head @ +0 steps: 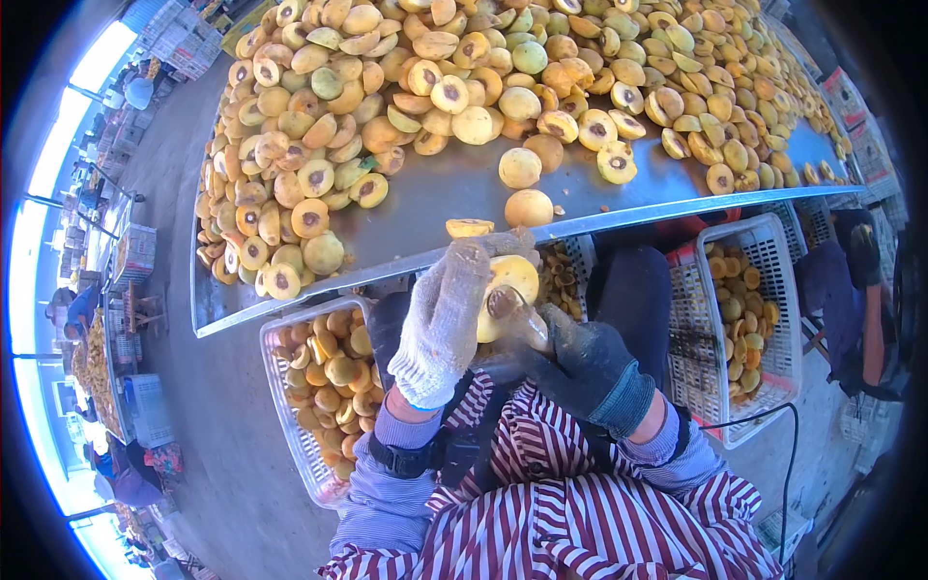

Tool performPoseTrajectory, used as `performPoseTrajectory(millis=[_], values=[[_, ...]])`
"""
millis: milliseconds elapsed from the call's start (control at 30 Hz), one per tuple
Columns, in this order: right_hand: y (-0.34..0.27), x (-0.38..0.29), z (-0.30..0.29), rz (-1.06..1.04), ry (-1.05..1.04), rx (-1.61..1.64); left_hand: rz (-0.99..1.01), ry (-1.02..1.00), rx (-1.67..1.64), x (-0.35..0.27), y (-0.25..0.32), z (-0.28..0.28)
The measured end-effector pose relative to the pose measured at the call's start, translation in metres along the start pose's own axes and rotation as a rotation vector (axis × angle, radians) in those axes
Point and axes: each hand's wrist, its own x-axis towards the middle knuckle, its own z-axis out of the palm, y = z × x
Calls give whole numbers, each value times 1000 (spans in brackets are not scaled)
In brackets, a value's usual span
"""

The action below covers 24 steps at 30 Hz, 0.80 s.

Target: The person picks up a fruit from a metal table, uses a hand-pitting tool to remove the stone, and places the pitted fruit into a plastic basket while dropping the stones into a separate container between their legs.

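Observation:
In a white knitted glove, my left hand (449,312) holds a yellow halved fruit (513,279) at the near edge of the metal table, its cut side turned up towards me. My right hand (591,359), in a dark rubber-coated glove, is closed on a small tool (533,322) whose shiny end lies at the dark pit hollow of that fruit; its exact kind is blurred. Just beyond my left hand a fruit half (469,228) lies on the table's edge, beside a rounder fruit (528,208). A large heap of halved fruit (435,87) covers much of the table.
The metal table's raised rim (652,212) runs in front of me. Below it stand a white plastic basket (272,362) of fruit halves at left and another basket (786,326) at right. A third holds small pieces (558,279) between my knees. A person's leg (834,312) is at far right.

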Motion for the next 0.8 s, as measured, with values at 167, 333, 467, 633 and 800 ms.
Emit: performPoseTrajectory(millis=[167,333,467,633,800], values=[[6,-6,4,-15,-19,98,31,-260,146,12,6,-13],[-9,4,-26,513,-389,1013,533,-7,118,-6,-14,5],[-3,-3,-21,540,-461,1030,590,72,226,-9,-14,9],[-2,-3,-13,596,-433,1054,-76,-242,212,12,26,-2],[-4,0,-23,629,-521,991,498,129,283,-15,-10,19]])
